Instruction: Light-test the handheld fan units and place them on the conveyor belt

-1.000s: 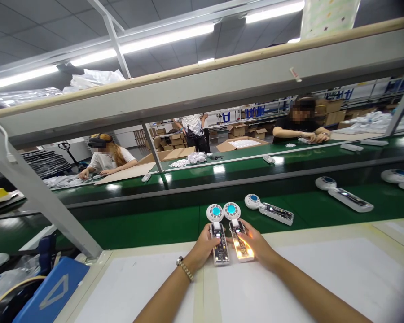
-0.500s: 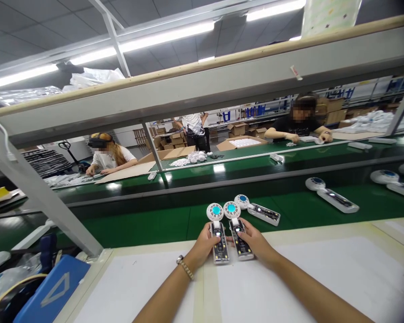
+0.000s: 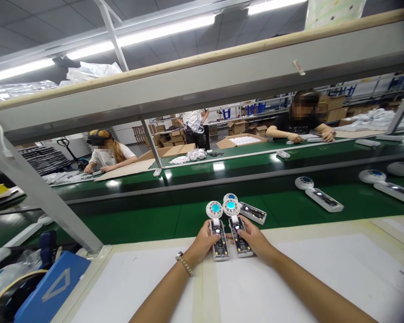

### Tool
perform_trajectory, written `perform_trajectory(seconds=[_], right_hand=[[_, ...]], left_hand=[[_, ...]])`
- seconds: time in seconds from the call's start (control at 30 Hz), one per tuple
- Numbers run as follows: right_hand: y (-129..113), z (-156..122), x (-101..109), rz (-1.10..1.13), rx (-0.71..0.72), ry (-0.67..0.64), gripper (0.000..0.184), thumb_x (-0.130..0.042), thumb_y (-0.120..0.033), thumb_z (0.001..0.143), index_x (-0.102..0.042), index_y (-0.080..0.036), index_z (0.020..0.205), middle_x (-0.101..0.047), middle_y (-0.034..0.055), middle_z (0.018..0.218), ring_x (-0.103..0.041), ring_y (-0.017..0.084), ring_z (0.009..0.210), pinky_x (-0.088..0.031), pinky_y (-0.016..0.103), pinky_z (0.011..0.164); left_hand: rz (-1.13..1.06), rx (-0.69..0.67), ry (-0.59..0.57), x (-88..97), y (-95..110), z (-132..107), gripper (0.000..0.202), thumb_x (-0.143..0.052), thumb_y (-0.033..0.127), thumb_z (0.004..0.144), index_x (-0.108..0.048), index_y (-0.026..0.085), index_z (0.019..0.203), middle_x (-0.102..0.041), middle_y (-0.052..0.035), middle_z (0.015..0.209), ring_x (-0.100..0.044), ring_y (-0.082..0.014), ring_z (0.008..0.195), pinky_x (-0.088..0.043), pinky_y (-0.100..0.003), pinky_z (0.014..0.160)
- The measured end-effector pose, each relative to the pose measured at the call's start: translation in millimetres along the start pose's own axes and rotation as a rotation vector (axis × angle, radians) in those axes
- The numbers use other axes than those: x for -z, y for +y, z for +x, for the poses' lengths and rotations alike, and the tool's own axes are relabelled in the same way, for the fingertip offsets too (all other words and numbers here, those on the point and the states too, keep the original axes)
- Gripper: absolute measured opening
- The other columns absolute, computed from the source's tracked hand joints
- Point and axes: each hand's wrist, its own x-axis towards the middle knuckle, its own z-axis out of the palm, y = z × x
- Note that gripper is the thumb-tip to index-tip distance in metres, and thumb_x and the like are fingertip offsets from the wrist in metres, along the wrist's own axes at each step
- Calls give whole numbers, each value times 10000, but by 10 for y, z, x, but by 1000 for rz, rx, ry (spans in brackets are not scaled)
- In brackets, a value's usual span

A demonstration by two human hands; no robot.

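Observation:
My left hand [image 3: 201,243] is closed around a small handheld fan [image 3: 221,247], its thumb on the front of the dark, see-through handle. In my right hand [image 3: 256,240] is a second fan [image 3: 243,246] of the same kind, gripped likewise. Both stand side by side with round white heads up, blue centres facing me and a small light glowing on each handle. Just behind the right one, another fan [image 3: 254,212] lies on the green conveyor belt [image 3: 148,222], its head partly hidden. The white-topped table [image 3: 272,287] is under my forearms.
More fans, including one nearby [image 3: 325,199], lie along the belt to the right. A blue holder [image 3: 54,287] stands at the left by a slanted grey post [image 3: 50,197]. A shelf beam [image 3: 188,89] crosses above. Co-workers sit across a second belt [image 3: 195,172].
Fans on the near belt have shifted left, one now partly behind the fan in my right hand. White parts on the far belt have moved right. Both hands keep their hold.

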Motion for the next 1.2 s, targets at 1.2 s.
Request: perform_trajectory(seconds=[1.2], right_hand=[[-69, -80, 13, 48, 22, -170, 651, -696, -330, 657, -373, -233, 1215, -561, 91, 1143, -555, 271, 1037, -437, 424, 891]], left_hand=[[-109, 80, -19, -63, 145, -41, 539, -736, 107, 552, -442, 176, 1000, -551, -87, 1024, -590, -250, 938, -438, -427, 855]])
